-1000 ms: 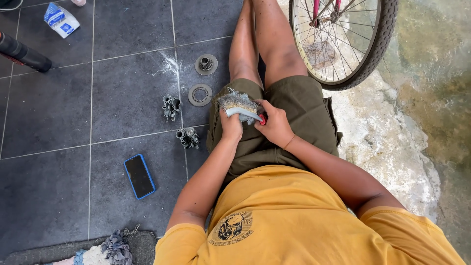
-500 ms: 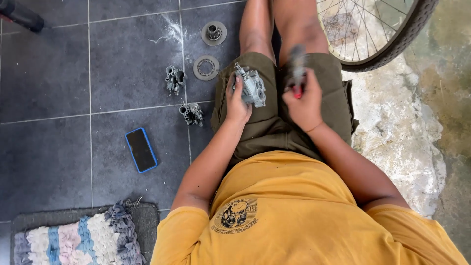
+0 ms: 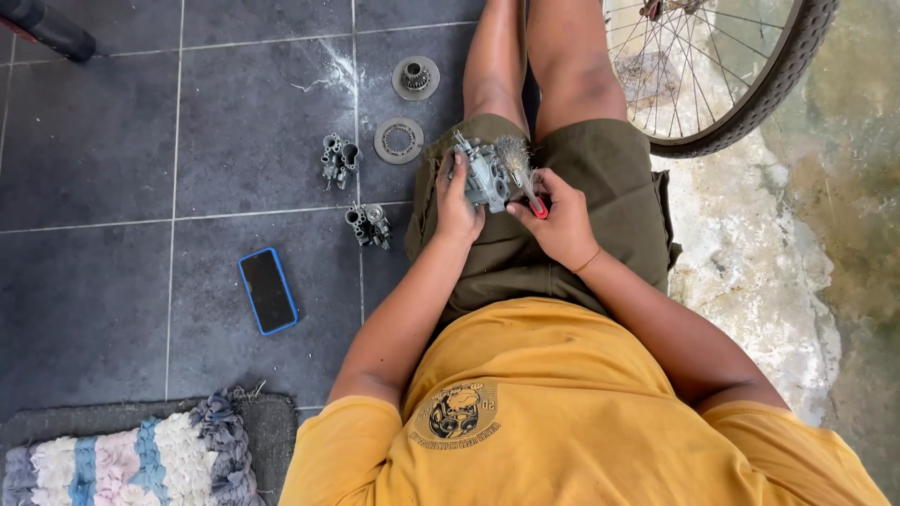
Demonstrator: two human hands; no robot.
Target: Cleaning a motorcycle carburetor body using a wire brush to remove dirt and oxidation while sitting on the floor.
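Observation:
My left hand [image 3: 457,201] grips a grey metal carburettor-like part [image 3: 484,173] over my lap. My right hand [image 3: 561,214] holds a wire brush [image 3: 517,164] with a red handle, its bristles against the part's right side. I sit on the floor in olive shorts [image 3: 600,187] and a yellow shirt, legs stretched forward.
On the dark tiles to the left lie two small metal assemblies [image 3: 338,159] [image 3: 369,225], a flat ring [image 3: 398,141], a round hub piece [image 3: 415,77] and a blue-cased phone [image 3: 268,290]. A bicycle wheel [image 3: 722,84] stands at the upper right. A rag rug [image 3: 131,454] lies at the lower left.
My right hand has brought the wire brush back down against the metal part. The view has tilted down, showing more of the rug.

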